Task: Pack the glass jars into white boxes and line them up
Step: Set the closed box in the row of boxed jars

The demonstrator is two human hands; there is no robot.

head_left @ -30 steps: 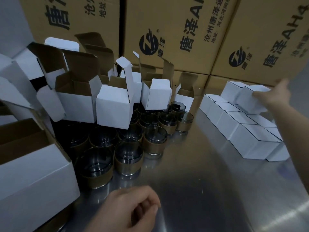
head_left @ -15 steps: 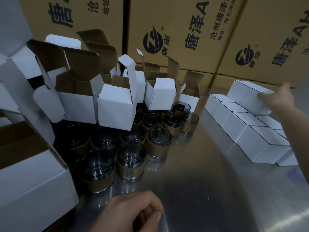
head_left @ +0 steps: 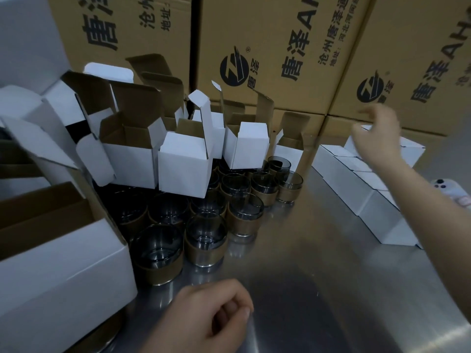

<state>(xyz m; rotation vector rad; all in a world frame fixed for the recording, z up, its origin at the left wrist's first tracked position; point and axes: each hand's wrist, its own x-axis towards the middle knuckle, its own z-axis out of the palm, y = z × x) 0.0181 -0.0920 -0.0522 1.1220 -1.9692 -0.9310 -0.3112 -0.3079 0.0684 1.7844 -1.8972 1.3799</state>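
Two bare hands, neither holding anything, over a steel table (head_left: 318,276) of jars and boxes.

At 6 o'clock the left hand (head_left: 211,314) rests on the table, fingers curled into a loose fist, thumb against the forefinger. At 2 o'clock the right hand (head_left: 377,141), blurred, hovers with fingers loosely spread just above the closed white boxes (head_left: 382,217), which run in a tight row from 2 to 4 o'clock. Brown-banded glass jars (head_left: 206,240) stand clustered at centre. Open white boxes (head_left: 183,169), flaps up, crowd the cluster from 9 to 12 o'clock. Printed brown cartons (head_left: 267,47) wall off 12 o'clock. A phone (head_left: 451,192) lies at 3 o'clock beyond the row.
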